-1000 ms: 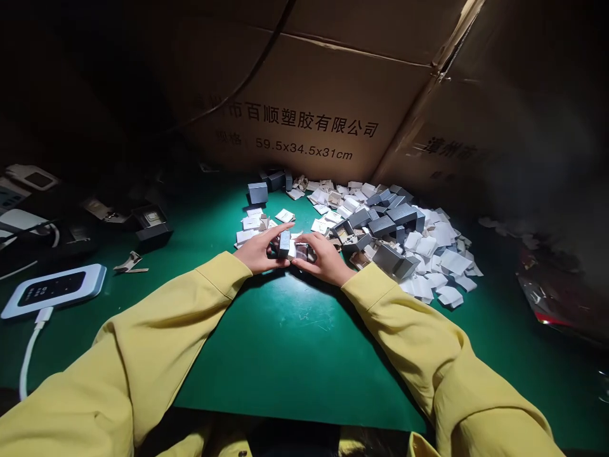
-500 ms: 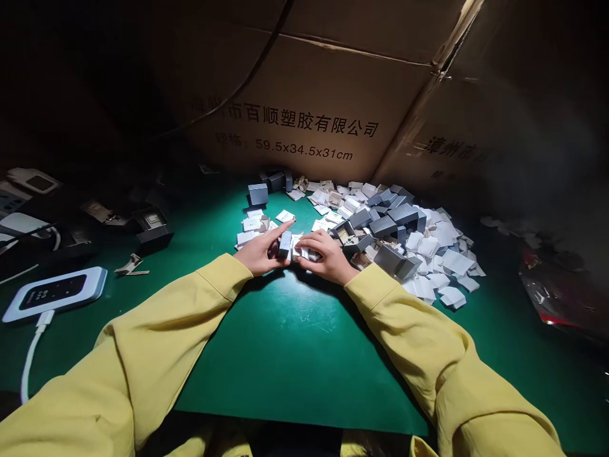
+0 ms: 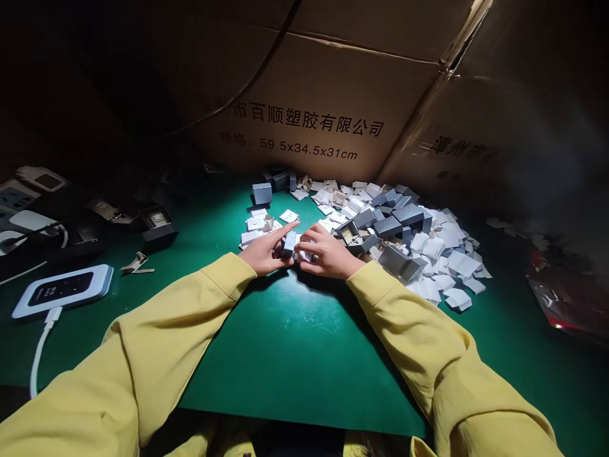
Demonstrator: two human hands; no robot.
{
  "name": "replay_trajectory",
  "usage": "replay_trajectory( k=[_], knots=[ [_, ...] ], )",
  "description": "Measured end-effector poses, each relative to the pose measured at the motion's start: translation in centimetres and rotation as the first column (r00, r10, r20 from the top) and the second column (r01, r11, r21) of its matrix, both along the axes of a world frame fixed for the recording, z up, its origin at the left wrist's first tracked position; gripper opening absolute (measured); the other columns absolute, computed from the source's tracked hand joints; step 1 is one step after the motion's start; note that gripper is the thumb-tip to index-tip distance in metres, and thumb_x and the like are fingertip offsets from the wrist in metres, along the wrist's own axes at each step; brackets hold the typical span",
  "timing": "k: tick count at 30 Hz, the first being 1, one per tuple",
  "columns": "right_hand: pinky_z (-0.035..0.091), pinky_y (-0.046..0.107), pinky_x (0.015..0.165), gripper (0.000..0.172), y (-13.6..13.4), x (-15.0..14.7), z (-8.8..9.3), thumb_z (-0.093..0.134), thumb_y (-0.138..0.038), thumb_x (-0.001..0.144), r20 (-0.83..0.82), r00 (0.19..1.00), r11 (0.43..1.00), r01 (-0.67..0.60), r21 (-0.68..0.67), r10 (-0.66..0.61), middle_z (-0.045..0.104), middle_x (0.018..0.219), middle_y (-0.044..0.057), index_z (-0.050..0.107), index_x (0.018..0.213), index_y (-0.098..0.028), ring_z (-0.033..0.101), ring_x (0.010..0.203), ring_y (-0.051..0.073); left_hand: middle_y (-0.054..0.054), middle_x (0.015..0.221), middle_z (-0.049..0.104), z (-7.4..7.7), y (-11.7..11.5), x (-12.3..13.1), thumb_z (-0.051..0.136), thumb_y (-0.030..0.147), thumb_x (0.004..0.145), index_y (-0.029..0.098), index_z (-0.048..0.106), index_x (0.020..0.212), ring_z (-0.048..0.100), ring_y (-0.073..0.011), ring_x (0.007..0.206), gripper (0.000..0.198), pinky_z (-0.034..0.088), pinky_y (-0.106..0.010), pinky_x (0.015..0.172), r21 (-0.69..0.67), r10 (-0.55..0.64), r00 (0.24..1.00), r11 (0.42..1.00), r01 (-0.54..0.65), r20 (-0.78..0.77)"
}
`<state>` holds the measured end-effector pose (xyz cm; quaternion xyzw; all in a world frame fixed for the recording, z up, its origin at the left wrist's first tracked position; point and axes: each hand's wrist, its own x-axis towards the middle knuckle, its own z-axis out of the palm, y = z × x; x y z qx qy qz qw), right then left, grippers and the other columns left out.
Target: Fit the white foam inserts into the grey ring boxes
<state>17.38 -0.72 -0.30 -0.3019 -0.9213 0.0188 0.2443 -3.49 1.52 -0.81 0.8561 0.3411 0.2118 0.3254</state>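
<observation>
My left hand [image 3: 264, 255] grips a small grey box [image 3: 289, 244] between thumb and fingers, its lit face turned towards me. Close against it on the right, my right hand [image 3: 329, 255] has its fingers curled over a small white folded card piece [image 3: 307, 255], mostly hidden by the fingers. Whether the card touches the box cannot be made out. Behind my left hand lie several white card pieces [image 3: 257, 222]. To the right of my right hand spreads a heap of white folded cards [image 3: 440, 244], with grey boxes [image 3: 387, 226] among them, one open box [image 3: 351, 235] included.
A white device with a dark screen [image 3: 61, 289] and plugged-in white cable [image 3: 39, 355] lies at left on the green table [image 3: 295, 368]. Large cardboard cartons [image 3: 309, 89] stand behind. A dark open box [image 3: 158, 225] sits at back left, a clear plastic bag [image 3: 566, 292] at far right.
The whole view has shifted slightly, so the scene sits a little further right. My right fingers have moved slightly at the white card piece; my left hand still holds the grey box.
</observation>
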Motion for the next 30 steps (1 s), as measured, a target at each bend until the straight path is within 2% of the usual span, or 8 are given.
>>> replay_trajectory(
  k=[8, 12, 15, 18, 22, 30],
  knots=[
    [0.042, 0.037, 0.078, 0.017, -0.2, 0.0, -0.7, 0.058, -0.027, 0.077, -0.051, 0.999, 1.000, -0.013, -0.019, 0.012, 0.055, 0.090, 0.009, 0.063, 0.091, -0.017, 0.039, 0.086, 0.021, 0.003, 0.077, 0.049, 0.1, -0.1, 0.0, 0.061, 0.032, 0.073, 0.018, 0.022, 0.143, 0.040, -0.0079, 0.058, 0.082, 0.039, -0.020, 0.058, -0.039, -0.008, 1.000, 0.999, 0.009, 0.007],
    [0.043, 0.037, 0.079, 0.018, -0.1, 0.1, -0.8, 0.059, -0.028, 0.078, -0.050, 0.999, 1.000, 0.001, -0.012, -0.002, 0.053, 0.100, 0.011, 0.064, 0.091, -0.017, 0.040, 0.091, 0.022, 0.002, 0.078, 0.050, 0.0, 0.0, 0.0, 0.061, 0.032, 0.073, 0.017, 0.022, 0.143, 0.041, -0.0083, 0.060, 0.082, 0.039, -0.021, 0.060, -0.017, -0.005, 1.000, 1.000, 0.005, 0.001],
    [0.043, 0.034, 0.076, 0.015, -0.2, 0.0, -0.9, 0.058, -0.026, 0.078, -0.062, 0.998, 0.999, 0.016, -0.044, -0.019, 0.054, 0.097, 0.010, 0.064, 0.090, -0.018, 0.043, 0.088, 0.020, 0.001, 0.079, 0.052, 0.1, 0.0, 0.1, 0.061, 0.031, 0.073, 0.015, 0.022, 0.143, 0.041, -0.0085, 0.059, 0.081, 0.039, -0.021, 0.060, 0.008, -0.010, 1.000, 1.000, 0.010, -0.010],
    [0.042, 0.031, 0.070, 0.012, -0.6, -0.5, -0.6, 0.058, -0.023, 0.077, -0.029, 0.996, 0.995, 0.088, -0.055, -0.090, 0.056, 0.092, 0.008, 0.065, 0.087, -0.019, 0.045, 0.085, 0.020, 0.001, 0.079, 0.053, 0.2, -0.1, 0.1, 0.060, 0.032, 0.073, 0.016, 0.022, 0.143, 0.042, -0.0086, 0.059, 0.081, 0.039, -0.021, 0.060, 0.013, -0.006, 1.000, 1.000, 0.006, -0.022],
    [0.038, 0.028, 0.063, 0.012, -1.3, -1.1, 0.4, 0.054, -0.016, 0.077, 0.114, 0.975, 0.982, 0.189, 0.024, -0.191, 0.058, 0.083, 0.007, 0.066, 0.080, -0.019, 0.044, 0.080, 0.019, 0.002, 0.077, 0.053, 0.4, -0.2, 0.1, 0.059, 0.032, 0.073, 0.017, 0.022, 0.143, 0.043, -0.0088, 0.059, 0.081, 0.040, -0.021, 0.061, 0.015, 0.004, 1.000, 1.000, -0.004, -0.030],
    [0.039, 0.029, 0.068, 0.011, -0.7, -0.4, 1.0, 0.053, -0.022, 0.082, 0.227, 0.972, 0.993, 0.040, 0.108, -0.064, 0.057, 0.090, 0.008, 0.064, 0.083, -0.021, 0.043, 0.081, 0.019, 0.000, 0.082, 0.054, 0.5, -0.3, 0.1, 0.060, 0.032, 0.073, 0.018, 0.022, 0.143, 0.043, -0.0085, 0.059, 0.081, 0.040, -0.021, 0.061, -0.002, 0.016, 1.000, 1.000, -0.017, -0.022]
  ],
)
